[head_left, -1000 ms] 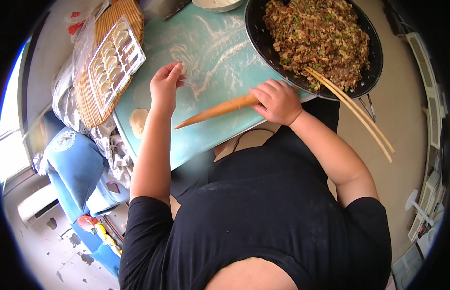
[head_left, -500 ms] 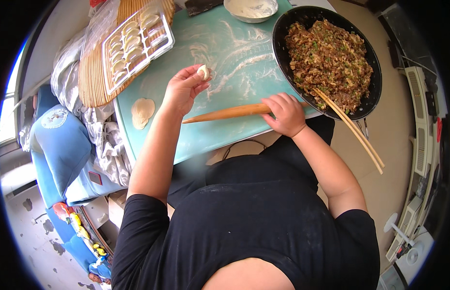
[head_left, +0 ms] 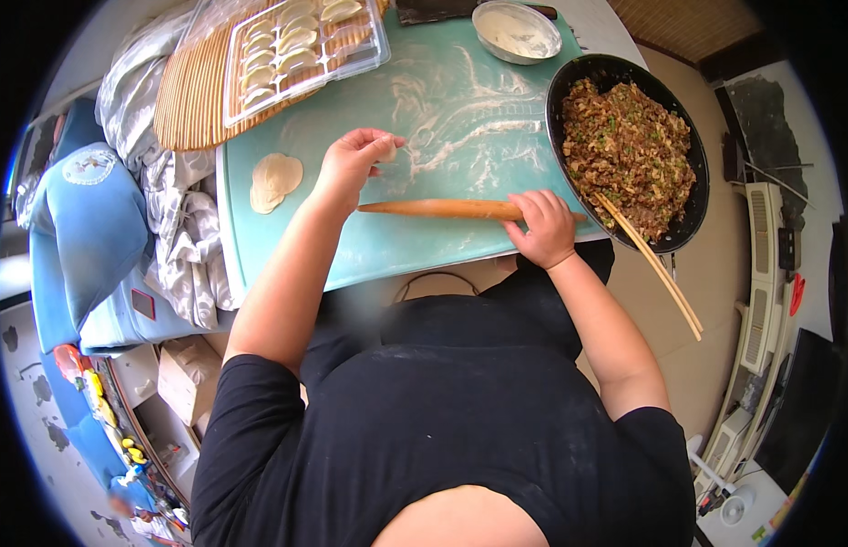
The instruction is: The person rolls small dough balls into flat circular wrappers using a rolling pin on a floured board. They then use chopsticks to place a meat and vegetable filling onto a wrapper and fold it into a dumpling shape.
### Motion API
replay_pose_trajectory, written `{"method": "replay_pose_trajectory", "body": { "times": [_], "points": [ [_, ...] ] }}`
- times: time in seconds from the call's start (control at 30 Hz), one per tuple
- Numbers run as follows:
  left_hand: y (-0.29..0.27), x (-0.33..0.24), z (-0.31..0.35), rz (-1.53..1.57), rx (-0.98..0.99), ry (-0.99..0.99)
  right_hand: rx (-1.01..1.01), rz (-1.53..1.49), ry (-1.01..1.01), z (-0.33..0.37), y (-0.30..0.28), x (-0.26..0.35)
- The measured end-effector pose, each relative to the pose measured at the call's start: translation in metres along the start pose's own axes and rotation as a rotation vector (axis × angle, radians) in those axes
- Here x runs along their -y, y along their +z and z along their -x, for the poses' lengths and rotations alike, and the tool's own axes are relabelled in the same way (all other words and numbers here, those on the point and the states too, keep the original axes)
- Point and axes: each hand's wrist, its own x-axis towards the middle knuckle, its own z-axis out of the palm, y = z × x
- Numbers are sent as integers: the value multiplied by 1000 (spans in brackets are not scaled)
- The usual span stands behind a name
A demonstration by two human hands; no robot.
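Note:
Between the thumb and fingers of my left hand (head_left: 354,164) is a small pale piece of dough (head_left: 388,152), mostly covered by the fingertips and held above the floury teal mat (head_left: 342,251). My right hand (head_left: 544,228) is wrapped over the right part of a wooden rolling pin (head_left: 433,209), which lies across the mat near its front edge. The pin's tapered left end points toward my left wrist. To the left of that wrist, a few thin round dough wrappers (head_left: 276,180) lie overlapping on the mat.
A clear plastic tray (head_left: 329,77) with several dumplings sits on a round slatted mat (head_left: 189,105) at the far left. A black pan (head_left: 556,137) of chopped filling stands at right, chopsticks (head_left: 656,264) jutting over its front rim. Behind are a flour bowl (head_left: 518,32) and a cleaver (head_left: 433,11).
The whole view has shifted a little as my head moved. My left fingers now cover more of the dough piece, which showed plainly before. My right hand stays on the rolling pin.

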Motion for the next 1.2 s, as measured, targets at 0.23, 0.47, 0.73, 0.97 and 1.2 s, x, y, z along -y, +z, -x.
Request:
{"method": "replay_pose_trajectory", "body": {
  "times": [0.23,0.47,0.73,0.97,1.2],
  "points": [
    [-40,26,-10,-789,-164,273,0,5,2,1,5,0],
    [-51,12,0,-898,135,437,-1,3,-17,-1,5,1],
    [-49,17,-9,-1036,126,370,12,36,0,-2,5,3],
    [-47,30,5,-1000,28,463,8,39,-17,-4,6,5],
    [-22,6,-15,-1177,-148,626,26,73,-41,-4,9,1]
  ]
}}
